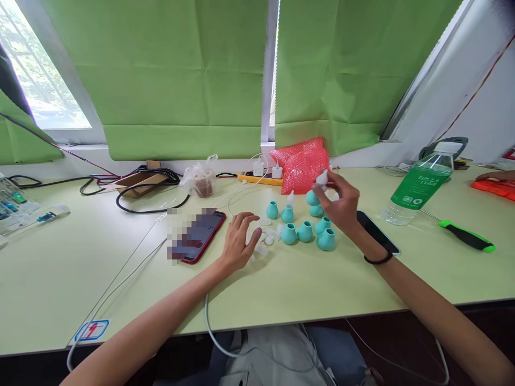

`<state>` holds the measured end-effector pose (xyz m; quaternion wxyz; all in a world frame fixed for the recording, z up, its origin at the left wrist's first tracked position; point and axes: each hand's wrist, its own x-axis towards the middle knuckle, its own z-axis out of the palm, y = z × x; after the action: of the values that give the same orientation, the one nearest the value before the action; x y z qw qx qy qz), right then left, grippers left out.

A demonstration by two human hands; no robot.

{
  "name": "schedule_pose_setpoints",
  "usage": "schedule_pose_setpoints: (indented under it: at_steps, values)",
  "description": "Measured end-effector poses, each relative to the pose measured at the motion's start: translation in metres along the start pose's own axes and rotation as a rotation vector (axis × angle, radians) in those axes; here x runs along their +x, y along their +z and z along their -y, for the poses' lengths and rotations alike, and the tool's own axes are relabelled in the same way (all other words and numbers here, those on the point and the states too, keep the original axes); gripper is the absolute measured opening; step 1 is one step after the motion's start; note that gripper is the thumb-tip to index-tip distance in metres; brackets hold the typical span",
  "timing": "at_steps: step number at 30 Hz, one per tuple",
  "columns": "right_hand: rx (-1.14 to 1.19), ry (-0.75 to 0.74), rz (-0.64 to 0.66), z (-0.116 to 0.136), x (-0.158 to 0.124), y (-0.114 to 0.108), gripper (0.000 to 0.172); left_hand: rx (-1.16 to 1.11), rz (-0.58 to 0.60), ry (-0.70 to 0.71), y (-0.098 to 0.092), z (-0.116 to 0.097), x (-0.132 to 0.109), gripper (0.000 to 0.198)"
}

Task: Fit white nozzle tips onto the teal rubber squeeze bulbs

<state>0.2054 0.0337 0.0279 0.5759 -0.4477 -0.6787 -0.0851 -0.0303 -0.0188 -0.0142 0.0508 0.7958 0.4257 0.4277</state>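
My right hand (pixel 340 201) pinches a small whitish nozzle tip (pixel 322 178) between thumb and fingers. A teal bulb (pixel 311 198) shows just below the tip; whether the two touch I cannot tell. Several more teal rubber bulbs (pixel 325 239) stand on the table around and left of this hand, most with their round openings up. One bulb (pixel 287 214) has a whitish nozzle (pixel 291 198) pointing upward from it. My left hand (pixel 238 242) has its fingers apart, beside a loose pile of translucent white pieces (pixel 269 237), partly hidden by the thumb.
A red-cased phone (pixel 207 236) lies left of my left hand; another phone (pixel 378 233) is under my right forearm. Pink bubble wrap (pixel 308 169), a yellow power strip (pixel 261 178), a water bottle (pixel 420 185), a screwdriver (pixel 466 236) and cables surround them. Another person's hand (pixel 497 176) shows at far right.
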Motion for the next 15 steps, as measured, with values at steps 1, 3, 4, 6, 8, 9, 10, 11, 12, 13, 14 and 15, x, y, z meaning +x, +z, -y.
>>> schedule_pose_setpoints:
  at_steps: [1,3,4,6,8,9,10,11,12,13,14,15]
  values:
    - [-0.026,-0.04,-0.038,0.012,-0.002,-0.004,0.035,-0.043,-0.022,0.02,-0.002,-0.001,-0.001,0.025]
    - [-0.044,-0.134,0.081,0.033,-0.013,-0.007,0.036,-0.135,-0.034,0.052,-0.005,-0.002,-0.002,0.027]
    - [-0.037,-0.195,0.218,0.041,-0.021,-0.006,0.036,-0.182,-0.023,0.059,-0.006,-0.002,-0.002,0.029]
    - [-0.012,-0.343,0.533,0.053,-0.043,0.002,0.034,-0.265,0.035,0.046,-0.006,-0.002,-0.003,0.033]
    - [0.027,-0.392,0.682,0.059,-0.066,0.013,0.035,-0.291,0.139,0.016,-0.005,-0.003,-0.003,0.034]
    - [0.067,-0.368,0.682,0.06,-0.076,0.018,0.036,-0.279,0.198,0.005,-0.004,-0.004,-0.003,0.034]
    - [0.095,-0.344,0.666,0.06,-0.084,0.022,0.035,-0.255,0.258,0.002,-0.003,-0.005,-0.002,0.036]
    - [0.112,-0.32,0.642,0.059,-0.09,0.025,0.032,-0.226,0.311,0.006,-0.003,-0.007,-0.002,0.039]
    - [0.126,-0.296,0.624,0.059,-0.093,0.026,0.028,-0.2,0.347,0.015,-0.002,-0.008,-0.002,0.041]
    - [0.136,-0.276,0.614,0.058,-0.095,0.027,0.025,-0.183,0.368,0.027,-0.002,-0.01,-0.002,0.042]
    - [0.147,-0.258,0.614,0.058,-0.096,0.026,0.021,-0.172,0.376,0.037,-0.002,-0.011,-0.002,0.043]
    - [0.166,-0.241,0.62,0.058,-0.096,0.026,0.019,-0.167,0.376,0.044,-0.003,-0.012,-0.003,0.043]
